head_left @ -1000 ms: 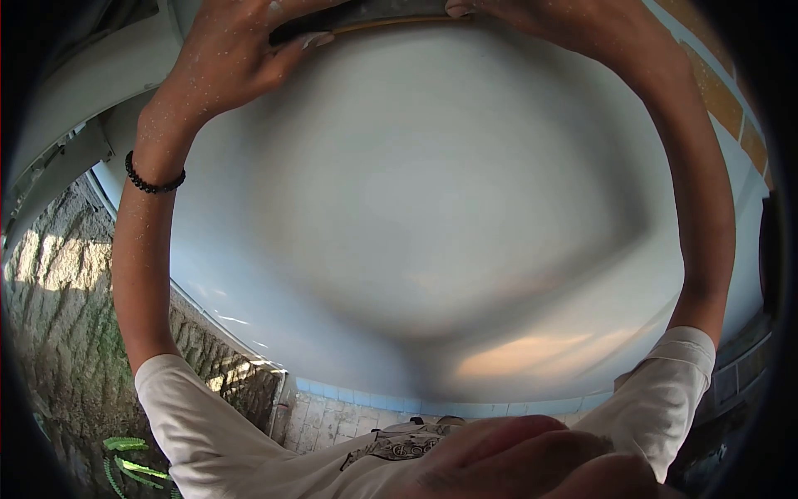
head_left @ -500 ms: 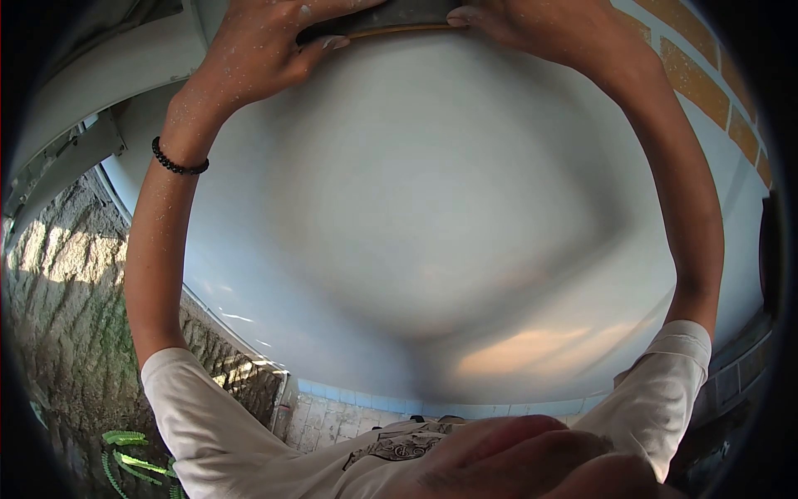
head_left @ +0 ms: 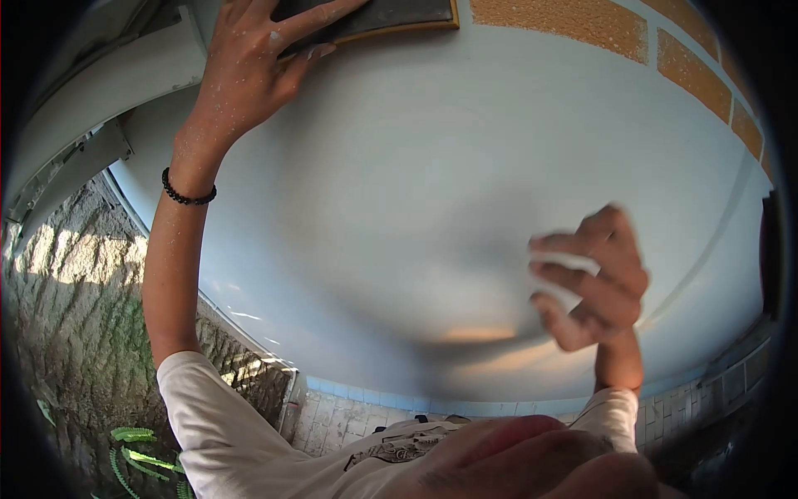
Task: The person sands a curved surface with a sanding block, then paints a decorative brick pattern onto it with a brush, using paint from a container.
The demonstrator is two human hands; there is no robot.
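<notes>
Up at the top left, my left hand (head_left: 258, 71) presses on a dark flat panel (head_left: 399, 15) with a yellow-orange edge, held against the pale wall (head_left: 399, 166). Its thumb and a finger are spread over the panel's lower part; a black beaded bracelet is on that wrist. My right hand (head_left: 594, 279) is raised in front of the wall at the right, away from the panel, with fingers curved and apart and nothing visible between them.
Orange brick shapes (head_left: 565, 27) with pale joints run along the wall's upper right. At the left are a grey metal frame (head_left: 108, 79), a rough stone surface (head_left: 75, 308) and green fern leaves (head_left: 137, 457). Pale floor tiles (head_left: 332, 420) lie below.
My right hand has let go of the panel and come down to the right, uncovering the panel's right end and more orange brick shapes. My left hand stays on the panel, shifted slightly.
</notes>
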